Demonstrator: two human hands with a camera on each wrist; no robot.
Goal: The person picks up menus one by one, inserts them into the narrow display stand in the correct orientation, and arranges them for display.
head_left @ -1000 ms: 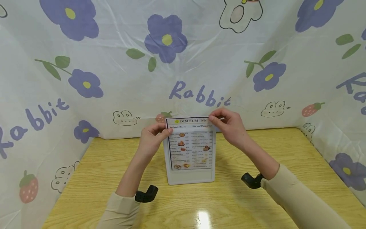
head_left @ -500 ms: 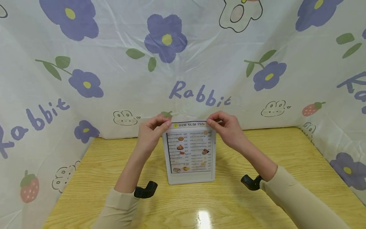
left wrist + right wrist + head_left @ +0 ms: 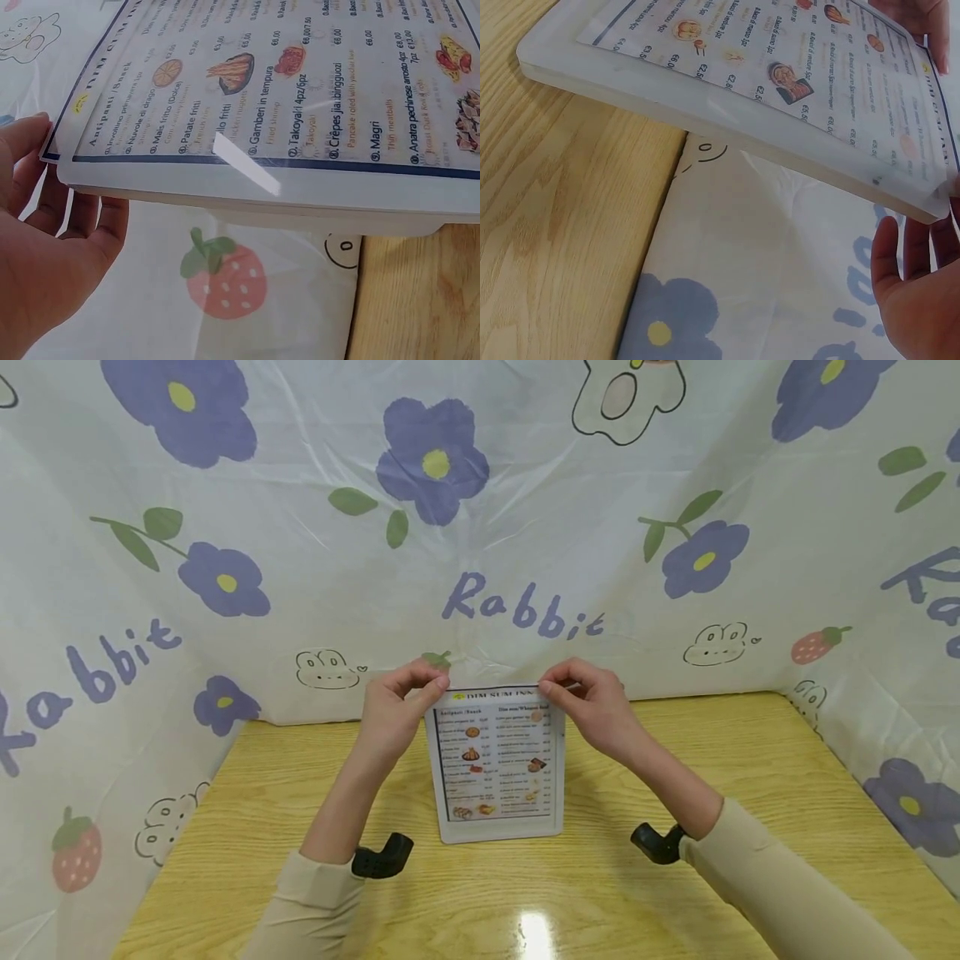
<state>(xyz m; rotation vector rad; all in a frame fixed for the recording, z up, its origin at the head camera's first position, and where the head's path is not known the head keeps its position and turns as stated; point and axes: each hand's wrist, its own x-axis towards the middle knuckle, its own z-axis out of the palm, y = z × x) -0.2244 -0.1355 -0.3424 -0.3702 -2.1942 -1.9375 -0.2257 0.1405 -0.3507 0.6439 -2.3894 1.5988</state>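
Note:
A printed menu sheet (image 3: 495, 760) headed "Dim Sum Inn" sits mostly inside a white-rimmed clear display stand (image 3: 495, 830) upright on the table. Its top strip sticks out above the stand. At the top left corner, my left hand (image 3: 392, 718) pinches the sheet between thumb and fingers. My right hand (image 3: 594, 708) pinches the top right corner the same way. In the left wrist view, fingers (image 3: 109, 221) also lie behind the stand's side edge. The right wrist view has the stand's thick side wall (image 3: 705, 124) close to my right hand (image 3: 922, 300). The stand's back is hidden.
The stand is on a wood-grain table (image 3: 300, 793), near its far edge. A white cloth (image 3: 525, 510) printed with flowers and "Rabbit" hangs behind and along both sides. Black wrist mounts (image 3: 382, 857) sit on both forearms.
The menu sheet has slid down inside the stand, so less of it shows above. Both hands have lowered with it, and the left hand has shifted up to the sheet's top corner. The stand stays put.

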